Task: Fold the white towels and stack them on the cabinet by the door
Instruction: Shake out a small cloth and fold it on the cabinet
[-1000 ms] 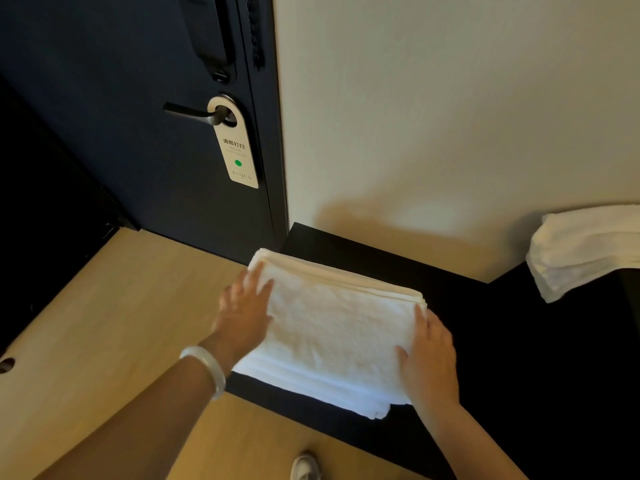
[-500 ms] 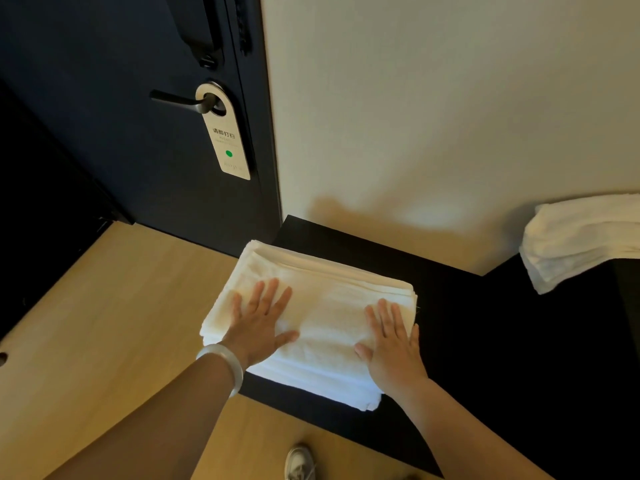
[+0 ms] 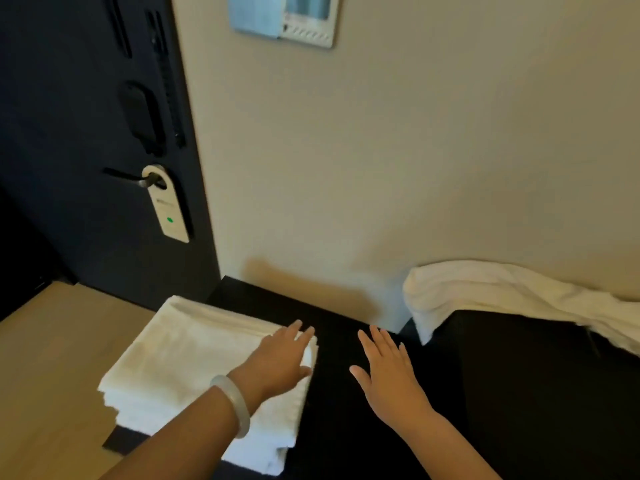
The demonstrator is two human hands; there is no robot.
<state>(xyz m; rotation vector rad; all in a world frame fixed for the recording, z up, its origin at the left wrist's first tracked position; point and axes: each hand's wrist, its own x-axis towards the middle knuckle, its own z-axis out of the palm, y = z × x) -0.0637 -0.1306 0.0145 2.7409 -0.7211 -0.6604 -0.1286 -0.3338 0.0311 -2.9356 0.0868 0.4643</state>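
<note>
A pale bracelet (image 3: 232, 404) is worn on the left wrist, nearest the camera. The left hand (image 3: 277, 362) is laid palm down on the right edge of the stack of folded white towels (image 3: 187, 362), with its fingers held straight and close together and the thumb set out to the side. The right hand (image 3: 391, 379) is held flat over the bare dark top of the cabinet (image 3: 339, 420), just beside the stack. Its fingers are straight and slightly spread, and nothing is gripped. Whether the palm touches the surface cannot be told.

The stack is placed on the left end of the cabinet, next to the door (image 3: 69, 133), and its far left corner is seen past the cabinet's edge, over the light wooden floor (image 3: 45, 358). Farther right, a loose white towel (image 3: 502, 299) is draped unfolded over the top of a taller dark unit (image 3: 536, 393) against the wall.

On the door's handle (image 3: 126, 176) a white door hanger (image 3: 168, 209) with a green dot is hung. Highest on the wall, a small panel (image 3: 287, 19) is mounted.
</note>
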